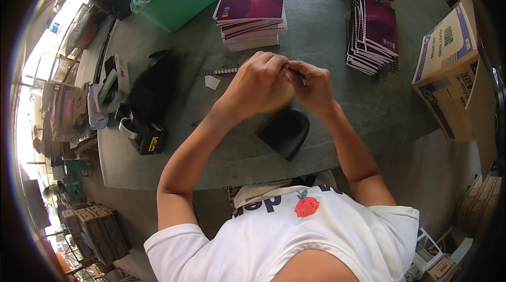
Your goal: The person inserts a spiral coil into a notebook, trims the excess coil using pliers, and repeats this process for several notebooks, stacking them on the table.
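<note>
I see a spiral-bound notebook (225, 71) lying flat on the grey table, its wire coil edge poking out left of my hands (most of it hidden beneath them).

white-blue cardboard carton (448, 71) at table's right edge; brown cartons (97, 229) lower left.

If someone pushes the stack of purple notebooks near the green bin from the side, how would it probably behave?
The stack of purple notebooks would probably slide apart rather than move as one block, since its books already lie slightly offset. It looks fairly heavy for its size, being many paper books. Tipping seems unlikely: it is low and wide on the grey table.
</note>
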{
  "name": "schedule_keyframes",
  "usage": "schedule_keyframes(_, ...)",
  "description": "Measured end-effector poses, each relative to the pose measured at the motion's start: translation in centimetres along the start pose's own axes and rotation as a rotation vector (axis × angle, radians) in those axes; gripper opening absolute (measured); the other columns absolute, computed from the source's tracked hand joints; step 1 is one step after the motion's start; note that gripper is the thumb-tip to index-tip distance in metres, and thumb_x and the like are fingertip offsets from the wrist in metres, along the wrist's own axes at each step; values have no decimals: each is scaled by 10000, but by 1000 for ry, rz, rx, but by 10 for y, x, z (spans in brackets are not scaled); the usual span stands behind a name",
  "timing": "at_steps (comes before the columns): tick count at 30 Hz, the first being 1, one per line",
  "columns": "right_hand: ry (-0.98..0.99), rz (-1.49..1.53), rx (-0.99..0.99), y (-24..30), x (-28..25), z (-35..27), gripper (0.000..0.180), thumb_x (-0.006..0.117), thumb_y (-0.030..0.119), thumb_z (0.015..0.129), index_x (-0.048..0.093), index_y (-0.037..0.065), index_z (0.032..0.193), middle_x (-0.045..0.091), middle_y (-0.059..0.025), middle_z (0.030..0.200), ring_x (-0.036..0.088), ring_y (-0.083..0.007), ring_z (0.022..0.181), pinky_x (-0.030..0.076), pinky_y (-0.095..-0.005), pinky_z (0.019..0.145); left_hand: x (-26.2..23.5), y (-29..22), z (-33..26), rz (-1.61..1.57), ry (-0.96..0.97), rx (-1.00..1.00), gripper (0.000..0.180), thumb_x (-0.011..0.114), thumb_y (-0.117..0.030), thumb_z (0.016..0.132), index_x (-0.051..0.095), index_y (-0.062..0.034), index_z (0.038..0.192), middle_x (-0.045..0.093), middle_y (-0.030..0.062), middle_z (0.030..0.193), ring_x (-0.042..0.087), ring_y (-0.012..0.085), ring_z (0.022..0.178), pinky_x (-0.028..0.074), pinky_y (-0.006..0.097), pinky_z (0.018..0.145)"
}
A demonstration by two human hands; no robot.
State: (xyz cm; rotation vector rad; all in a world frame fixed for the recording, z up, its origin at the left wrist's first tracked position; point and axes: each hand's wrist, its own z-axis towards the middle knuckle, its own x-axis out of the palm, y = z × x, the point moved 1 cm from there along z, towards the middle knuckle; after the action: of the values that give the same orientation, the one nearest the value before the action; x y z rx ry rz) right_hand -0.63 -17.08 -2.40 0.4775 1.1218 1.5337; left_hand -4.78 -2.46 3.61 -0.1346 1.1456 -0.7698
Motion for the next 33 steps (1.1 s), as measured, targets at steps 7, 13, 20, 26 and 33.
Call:
schedule_keyframes(7, 45, -26, -4, 6, 2, -2, 192, 543, -33, 848, 623, -29, 1022, 682, -128, 835, 694, -173, 764, 545, -255, 651, 3, -1, 0, 99, -92, 1, 131, 629, 11, 722, 588, -19, 843, 564, 108, 794, 553, 297, 788, 462, 393, 698)
schedule_keyframes(13, -24, 250, 78, -16, -6, 4, 202, 560, 10, 866, 604, -31, 1059, 681, -126, 888, 676, -161, 808, 534, -252, 690, -17, 6, -4, 200, -87, -87, 185, 674, -35, 711, 612, -35, 885, 610, 132, 912, 588, 327, 849, 468, 394, 726)
schedule_keyframes(20, -248, 383, -10, 18, 0, 28, 449, 626, 195, 878, 468, 9, 1254, 615, -94, 1064, 601, -143, 966, 495, -267, 808, -1, -30, -2, 89, 48, -118, 321, 701, -113, 762, 592, -34, 1053, 598, 172, 1042, 582, 359, 948, 468, 404, 794)
schedule_keyframes(26, -315, 321, 130, 57, -164, 82, 480, 625, 211, 850, 481, 17, 1266, 608, -143, 1110, 600, -223, 1006, 477, -314, 849, -23, -24, 5, 82, -209, 75, 342, 702, -154, 780, 599, -50, 1090, 574, 158, 1105, 559, 334, 1000, 461, 397, 836)
schedule_keyframes(33, -414, -237, 462, -46, -213, 62, 549, 533, 224, 908, 361, -25, 1366, 401, -235, 1383, 405, -300, 1278, 308, -334, 1048, -3, 14, -33, -26, -1, -144, 263, 681, -122, 800, 629, -32, 1041, 596, 154, 1065, 576, 323, 980, 465, 380, 823)
